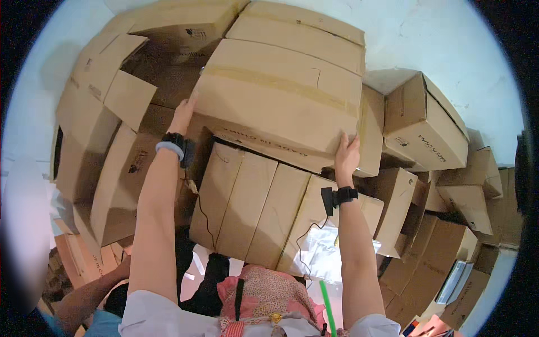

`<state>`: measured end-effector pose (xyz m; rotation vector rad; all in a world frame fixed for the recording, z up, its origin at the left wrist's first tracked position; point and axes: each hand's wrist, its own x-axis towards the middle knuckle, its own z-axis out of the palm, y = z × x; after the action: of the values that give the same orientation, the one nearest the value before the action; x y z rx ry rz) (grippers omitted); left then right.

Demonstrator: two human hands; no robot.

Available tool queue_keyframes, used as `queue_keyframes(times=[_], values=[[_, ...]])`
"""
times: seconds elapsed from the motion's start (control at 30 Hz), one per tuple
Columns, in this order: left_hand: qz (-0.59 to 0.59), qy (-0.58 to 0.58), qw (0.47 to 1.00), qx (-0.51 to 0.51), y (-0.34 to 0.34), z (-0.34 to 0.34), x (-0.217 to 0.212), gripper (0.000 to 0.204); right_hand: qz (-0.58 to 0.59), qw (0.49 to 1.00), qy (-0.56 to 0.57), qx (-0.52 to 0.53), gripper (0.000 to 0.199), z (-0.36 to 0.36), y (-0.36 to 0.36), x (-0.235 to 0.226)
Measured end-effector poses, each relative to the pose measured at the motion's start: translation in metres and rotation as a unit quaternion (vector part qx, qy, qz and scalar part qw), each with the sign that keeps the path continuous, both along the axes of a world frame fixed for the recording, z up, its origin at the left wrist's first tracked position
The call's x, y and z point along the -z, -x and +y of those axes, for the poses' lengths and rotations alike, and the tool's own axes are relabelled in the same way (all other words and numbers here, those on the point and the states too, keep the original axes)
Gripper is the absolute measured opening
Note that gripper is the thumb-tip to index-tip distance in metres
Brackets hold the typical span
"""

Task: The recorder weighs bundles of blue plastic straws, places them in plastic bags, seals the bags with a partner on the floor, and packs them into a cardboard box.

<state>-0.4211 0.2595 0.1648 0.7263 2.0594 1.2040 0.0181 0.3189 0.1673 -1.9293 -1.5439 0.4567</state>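
Note:
A large closed cardboard box (pixel 281 95), with a strip of tape across its top, spans the space between my outstretched arms. My left hand (pixel 184 115) presses on its left side near the front corner. My right hand (pixel 347 154) grips the front right corner, fingers pointing up along the side. Both hands appear closed on the box; whatever fingers lie behind its edges are hidden. Each wrist wears a black strap with a small device and a thin cable. Just below the held box stands another carton (pixel 252 202) with several parallel seams across its top.
Open cartons (pixel 129 95) with raised flaps crowd the left. Stacked cartons (pixel 426 126) fill the right, against a pale wall (pixel 415 33). At lower left, another person's arm (pixel 101 289) reaches in. A clear plastic sheet (pixel 317 253) lies on the lower carton's near right part.

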Motion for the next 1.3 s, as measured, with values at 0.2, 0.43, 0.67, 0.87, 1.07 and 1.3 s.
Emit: queue_keyframes(times=[0.2, 0.43, 0.67, 0.87, 1.07, 1.3], values=[[0.002, -0.014, 0.997, -0.075, -0.024, -0.001, -0.016, 0.064, 0.012, 0.999, 0.033, -0.018, 0.049, 0.004, -0.010, 0.015], [0.395, -0.216, 0.890, 0.075, -0.211, -0.055, -0.150, 0.039, 0.345, 0.935, 0.066, -0.050, 0.049, 0.004, -0.160, 0.028], [0.330, -0.068, 0.934, 0.119, -0.298, -0.210, -0.173, 0.056, 0.371, 0.917, 0.108, -0.103, 0.055, -0.001, -0.194, 0.043], [0.049, 0.053, 0.997, -0.018, -0.402, -0.367, -0.170, 0.050, 0.245, 0.913, 0.166, -0.280, 0.051, 0.000, -0.144, 0.010], [-0.180, 0.079, 0.965, -0.175, -0.446, -0.483, -0.101, 0.030, 0.259, 0.878, 0.193, -0.353, 0.050, -0.057, -0.086, -0.029], [-0.219, -0.086, 0.970, -0.061, -0.438, -0.522, -0.106, 0.024, 0.586, 0.745, 0.236, -0.215, 0.042, -0.060, -0.193, -0.005]])
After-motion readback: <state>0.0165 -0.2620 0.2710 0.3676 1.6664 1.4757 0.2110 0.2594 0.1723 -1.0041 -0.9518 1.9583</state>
